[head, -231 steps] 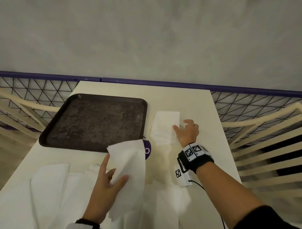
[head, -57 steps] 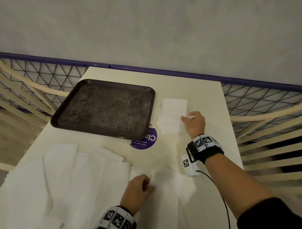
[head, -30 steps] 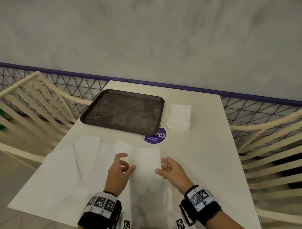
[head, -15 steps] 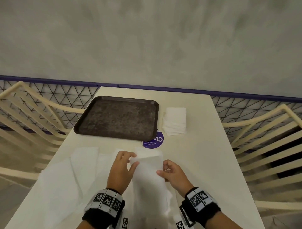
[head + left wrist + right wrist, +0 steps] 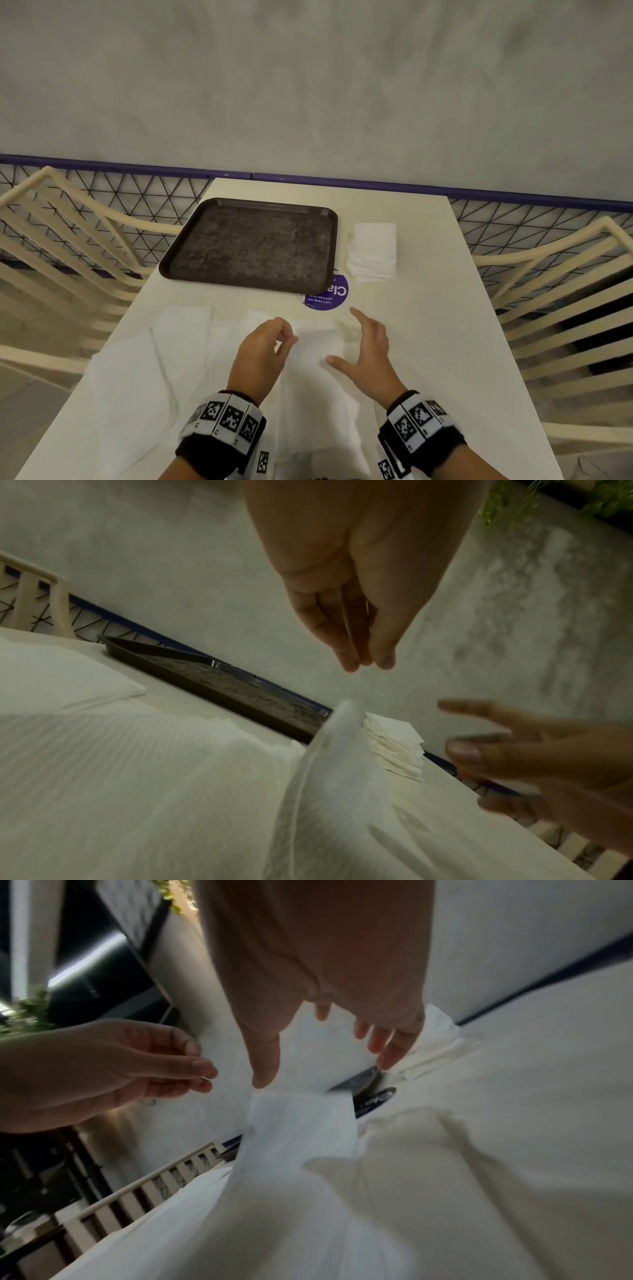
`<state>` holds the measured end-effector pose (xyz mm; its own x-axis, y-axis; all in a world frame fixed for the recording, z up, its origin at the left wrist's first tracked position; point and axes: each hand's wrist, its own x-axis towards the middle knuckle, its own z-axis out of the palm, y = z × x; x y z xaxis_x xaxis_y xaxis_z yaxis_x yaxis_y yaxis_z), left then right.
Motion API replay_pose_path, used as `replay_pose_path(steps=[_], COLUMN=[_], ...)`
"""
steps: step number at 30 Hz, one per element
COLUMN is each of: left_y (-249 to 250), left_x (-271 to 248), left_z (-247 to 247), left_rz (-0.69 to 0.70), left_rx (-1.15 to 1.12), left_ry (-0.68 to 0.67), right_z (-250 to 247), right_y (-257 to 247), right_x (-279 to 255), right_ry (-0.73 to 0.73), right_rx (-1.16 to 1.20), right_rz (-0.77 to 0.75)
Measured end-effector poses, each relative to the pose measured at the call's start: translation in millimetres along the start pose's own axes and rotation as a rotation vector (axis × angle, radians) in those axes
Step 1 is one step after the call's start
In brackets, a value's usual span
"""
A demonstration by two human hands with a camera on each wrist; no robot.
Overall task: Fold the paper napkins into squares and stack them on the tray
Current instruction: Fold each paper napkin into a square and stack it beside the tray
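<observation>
napkin [image 5: 318, 342]: thin white paper under my hands, matt, faintly ribbed.
stack [image 5: 371, 253]: same soft matt paper, folded, edges a little ragged.
tray [image 5: 250, 248]: dark plastic, speckled and rough inside, rim smoother with slight sheen.
table [image 5: 428, 325]: cream, smooth, matt.
sticker [image 5: 329, 296]: purple, printed, smooth.
wristbands [image 5: 226, 425]: black cloth, matt.

A round purple sticker [image 5: 326, 292] on the worktop [image 5: 428, 325], at the tray's [image 5: 205, 270] 5 o'clock corner, reads upside down "Cla…" and "Let's keep our pantries clean".
</observation>
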<state>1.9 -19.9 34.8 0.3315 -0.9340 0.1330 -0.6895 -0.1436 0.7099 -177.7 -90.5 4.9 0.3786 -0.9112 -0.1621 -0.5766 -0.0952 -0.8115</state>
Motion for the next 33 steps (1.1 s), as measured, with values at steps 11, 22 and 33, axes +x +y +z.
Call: replay_pose_path(steps=[11, 22, 33], left_y=[-49.1, -42.8, -16.5], left_x=[-12.5, -13.8, 0.6], left_z=[34.6, 48.4, 0.7], left_rz=[-0.29, -0.342, -0.423], left_rx=[0.233, 0.001, -0.787], left_ry=[-0.386, -0.329, -0.301], right_z=[34.6, 41.9, 7.0], right_y=[2.9, 5.9, -5.2], right_x=[-1.8, -6.3, 2.3], right_ry=[-0.399, -0.334, -0.21], right_rx=[-0.487, -0.475, 0.163], right_rz=[-0.018, -0.046, 0.242])
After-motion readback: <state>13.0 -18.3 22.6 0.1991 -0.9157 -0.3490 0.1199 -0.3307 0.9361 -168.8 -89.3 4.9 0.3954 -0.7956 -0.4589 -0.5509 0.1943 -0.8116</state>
